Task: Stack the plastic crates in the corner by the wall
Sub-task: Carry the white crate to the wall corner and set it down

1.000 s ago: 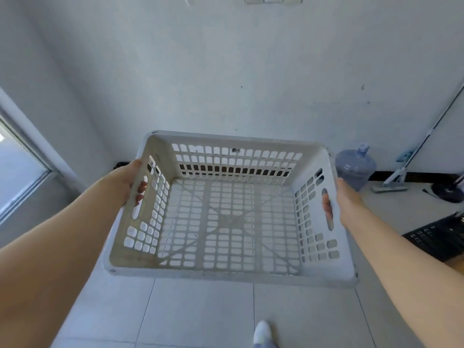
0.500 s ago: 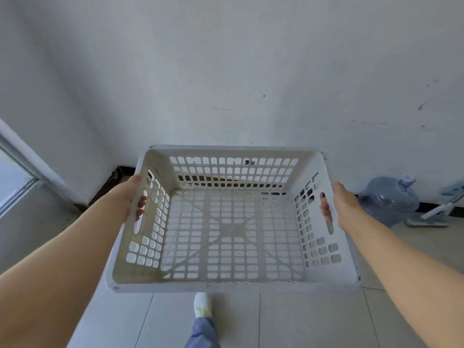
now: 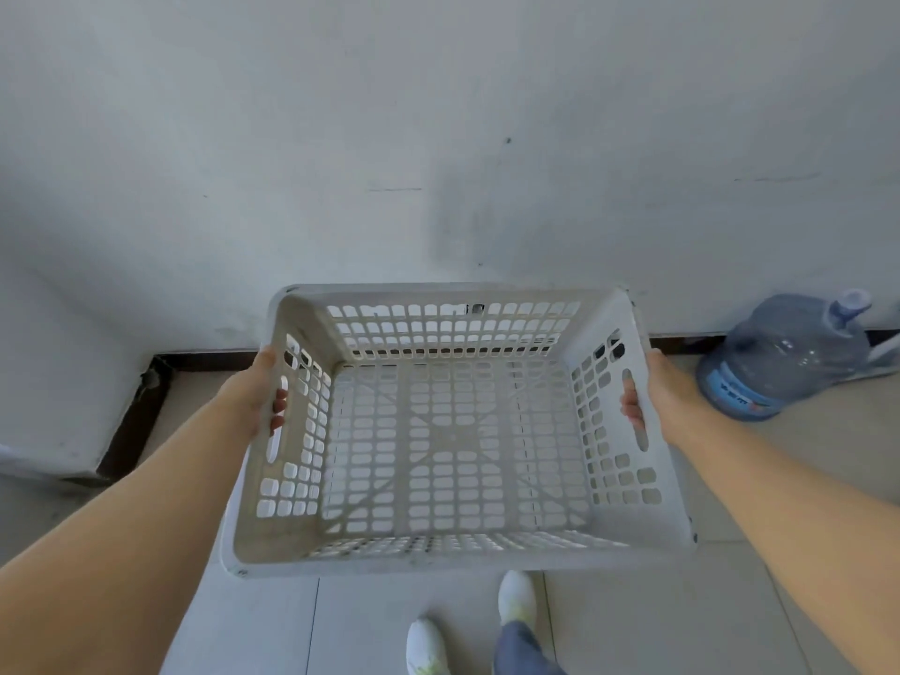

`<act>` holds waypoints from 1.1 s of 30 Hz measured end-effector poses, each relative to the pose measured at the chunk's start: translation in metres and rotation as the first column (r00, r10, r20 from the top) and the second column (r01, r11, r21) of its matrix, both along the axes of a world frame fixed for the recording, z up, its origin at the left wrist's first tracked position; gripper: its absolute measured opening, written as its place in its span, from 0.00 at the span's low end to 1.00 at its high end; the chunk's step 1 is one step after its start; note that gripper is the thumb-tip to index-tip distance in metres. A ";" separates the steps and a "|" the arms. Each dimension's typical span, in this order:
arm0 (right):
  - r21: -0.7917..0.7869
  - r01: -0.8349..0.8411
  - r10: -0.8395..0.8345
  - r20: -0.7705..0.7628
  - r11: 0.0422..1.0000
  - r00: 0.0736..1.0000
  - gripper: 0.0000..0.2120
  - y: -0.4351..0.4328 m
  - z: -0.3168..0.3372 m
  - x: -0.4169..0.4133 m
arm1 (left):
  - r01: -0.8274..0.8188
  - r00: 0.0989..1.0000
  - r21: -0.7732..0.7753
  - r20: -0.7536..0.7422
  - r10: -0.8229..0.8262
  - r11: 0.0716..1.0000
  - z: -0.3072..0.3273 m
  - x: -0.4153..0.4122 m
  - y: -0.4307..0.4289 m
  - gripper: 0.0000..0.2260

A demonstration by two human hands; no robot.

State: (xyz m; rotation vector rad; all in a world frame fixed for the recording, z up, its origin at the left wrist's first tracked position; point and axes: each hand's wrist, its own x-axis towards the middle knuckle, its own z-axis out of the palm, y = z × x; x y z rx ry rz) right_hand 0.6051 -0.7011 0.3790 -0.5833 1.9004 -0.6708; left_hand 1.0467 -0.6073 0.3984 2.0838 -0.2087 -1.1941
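I carry one empty light grey plastic crate point(image 3: 458, 560) with slotted walls and floor, level and above the tiled floor, its far wall close to the white wall. My left hand point(image 3: 255, 394) grips its left side, fingers curled through the handle slot. My right hand point(image 3: 655, 394) grips the right side the same way. The corner by the wall point(image 3: 153, 365) lies to the left of the crate. No other crate is in view.
A large blue water bottle point(image 3: 784, 355) lies tilted on the floor by the wall at the right. A dark skirting board point(image 3: 131, 421) runs along the wall foot and round the corner. My feet in white shoes point(image 3: 516, 596) stand just behind the crate.
I have walked closer to the wall with the crate, and the view has tilted down. The corner and skirting now show at the left; the water bottle stays at the right.
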 end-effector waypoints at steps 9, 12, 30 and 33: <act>0.084 -0.092 0.097 -0.054 0.992 0.994 0.24 -0.106 -0.165 0.005 | -0.048 0.993 0.052 0.107 0.042 0.997 -0.179 0.015 -0.100 0.24; 0.122 -0.128 0.136 -0.058 0.984 0.989 0.21 -0.129 -0.223 0.004 | -0.027 0.994 0.064 0.105 0.020 0.998 -0.241 0.019 -0.119 0.23; 0.163 -0.102 0.117 -0.084 0.981 0.990 0.26 -0.193 -0.471 0.023 | 0.035 0.995 0.123 0.090 -0.047 0.992 -0.490 0.028 -0.183 0.26; 0.168 -0.091 0.106 -0.080 0.982 0.991 0.27 -0.199 -0.491 0.022 | 0.047 0.994 0.121 0.097 -0.059 0.992 -0.504 0.027 -0.193 0.26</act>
